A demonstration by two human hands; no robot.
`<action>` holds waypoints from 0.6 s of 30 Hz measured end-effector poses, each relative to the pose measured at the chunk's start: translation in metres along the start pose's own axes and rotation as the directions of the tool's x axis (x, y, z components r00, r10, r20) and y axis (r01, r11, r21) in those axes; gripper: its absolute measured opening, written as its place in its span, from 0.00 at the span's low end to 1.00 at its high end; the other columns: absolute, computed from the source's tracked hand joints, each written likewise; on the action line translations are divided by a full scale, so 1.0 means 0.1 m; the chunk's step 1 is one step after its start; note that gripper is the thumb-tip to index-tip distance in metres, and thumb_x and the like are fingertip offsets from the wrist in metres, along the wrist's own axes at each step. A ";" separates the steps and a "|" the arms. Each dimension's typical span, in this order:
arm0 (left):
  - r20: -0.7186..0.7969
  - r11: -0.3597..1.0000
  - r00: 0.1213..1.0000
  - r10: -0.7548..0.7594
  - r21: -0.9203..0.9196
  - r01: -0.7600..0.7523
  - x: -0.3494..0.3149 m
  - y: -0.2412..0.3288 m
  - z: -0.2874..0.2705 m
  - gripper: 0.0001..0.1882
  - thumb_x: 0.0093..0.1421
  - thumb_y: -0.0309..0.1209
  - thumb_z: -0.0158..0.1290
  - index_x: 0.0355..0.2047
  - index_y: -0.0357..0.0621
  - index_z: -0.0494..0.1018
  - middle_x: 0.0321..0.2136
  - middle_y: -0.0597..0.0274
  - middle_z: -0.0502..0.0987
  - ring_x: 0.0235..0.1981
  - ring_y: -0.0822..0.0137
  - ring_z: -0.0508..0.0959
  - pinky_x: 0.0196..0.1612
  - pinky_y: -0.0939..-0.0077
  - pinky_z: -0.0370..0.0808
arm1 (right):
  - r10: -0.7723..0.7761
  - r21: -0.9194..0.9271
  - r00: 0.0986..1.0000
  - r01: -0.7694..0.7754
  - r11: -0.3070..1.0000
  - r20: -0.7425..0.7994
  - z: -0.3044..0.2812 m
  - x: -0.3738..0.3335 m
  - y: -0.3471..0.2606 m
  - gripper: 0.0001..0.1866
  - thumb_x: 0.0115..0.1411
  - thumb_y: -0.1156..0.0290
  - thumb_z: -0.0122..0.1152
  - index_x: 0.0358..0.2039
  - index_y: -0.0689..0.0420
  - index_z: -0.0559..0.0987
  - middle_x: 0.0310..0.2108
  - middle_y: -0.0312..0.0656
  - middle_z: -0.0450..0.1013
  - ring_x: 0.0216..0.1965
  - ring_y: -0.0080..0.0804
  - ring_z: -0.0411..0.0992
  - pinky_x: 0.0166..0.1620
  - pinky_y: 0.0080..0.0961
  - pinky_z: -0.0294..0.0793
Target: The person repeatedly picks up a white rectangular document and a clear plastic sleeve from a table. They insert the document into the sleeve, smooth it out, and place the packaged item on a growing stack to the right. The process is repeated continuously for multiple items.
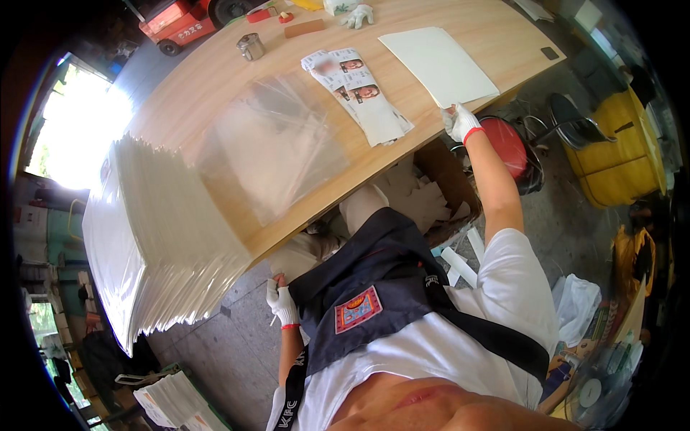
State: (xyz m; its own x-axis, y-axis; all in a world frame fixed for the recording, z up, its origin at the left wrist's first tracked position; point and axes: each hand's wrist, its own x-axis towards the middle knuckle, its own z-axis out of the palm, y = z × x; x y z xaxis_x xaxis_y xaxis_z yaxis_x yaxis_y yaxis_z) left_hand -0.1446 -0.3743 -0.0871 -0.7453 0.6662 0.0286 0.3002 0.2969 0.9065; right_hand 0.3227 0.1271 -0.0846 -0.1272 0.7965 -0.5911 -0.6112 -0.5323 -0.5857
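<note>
My right hand, in a white knit glove with a red cuff, is at the near edge of a stack of white sheets on the table's right. Its fingertips close on the edge of a white sheet there. Down beside my lap, below the table edge, my left hand wears a matching glove. Its fingers are loosely bent and apart, with nothing visible in them. Left of the sheets lie printed paper strips with portrait photos. Clear plastic bags lie flat farther left.
A tall pile of plastic-wrapped sheets stands at the table's left end. A metal cup and a loose glove sit toward the back. Under the table is a box of paper scraps; a red stool stands at right.
</note>
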 end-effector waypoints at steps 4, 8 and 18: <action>0.096 0.991 0.994 0.056 0.112 -0.067 0.07 0.37 0.09 0.06 0.58 0.27 0.50 0.34 0.39 0.75 0.28 0.60 0.77 0.31 0.72 0.73 0.37 0.77 0.70 | -0.053 -0.110 0.998 0.049 0.993 -0.033 0.12 0.10 -0.11 0.21 0.61 0.50 0.48 0.42 0.55 0.67 0.28 0.43 0.73 0.21 0.33 0.72 0.18 0.23 0.72; 0.175 0.853 0.893 0.415 0.265 -0.449 0.34 0.82 0.38 0.07 0.58 0.27 0.50 0.36 0.41 0.75 0.32 0.54 0.77 0.34 0.62 0.77 0.38 0.72 0.71 | -0.274 -0.054 0.934 0.269 0.962 -0.229 0.15 0.22 -0.55 0.19 0.60 0.54 0.52 0.43 0.54 0.68 0.34 0.41 0.70 0.32 0.33 0.72 0.29 0.27 0.78; 0.346 0.563 0.906 0.245 0.710 -0.424 1.42 1.44 1.03 0.12 0.52 0.30 0.53 0.38 0.49 0.70 0.39 0.58 0.73 0.43 0.56 0.71 0.43 0.61 0.71 | -0.486 -0.046 0.855 0.501 0.864 0.179 0.50 -0.57 -0.65 0.11 0.56 0.71 0.56 0.40 0.56 0.70 0.29 0.41 0.73 0.21 0.30 0.70 0.19 0.21 0.68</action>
State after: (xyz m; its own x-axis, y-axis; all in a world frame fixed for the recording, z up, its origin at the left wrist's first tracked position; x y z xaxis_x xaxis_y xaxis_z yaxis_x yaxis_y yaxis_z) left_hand -0.1461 -0.1661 0.0042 -0.3952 0.9129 0.1024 0.9073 0.3704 0.1992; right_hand 0.3305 0.1305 0.0148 0.0486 0.9914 -0.1215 -0.5559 -0.0743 -0.8279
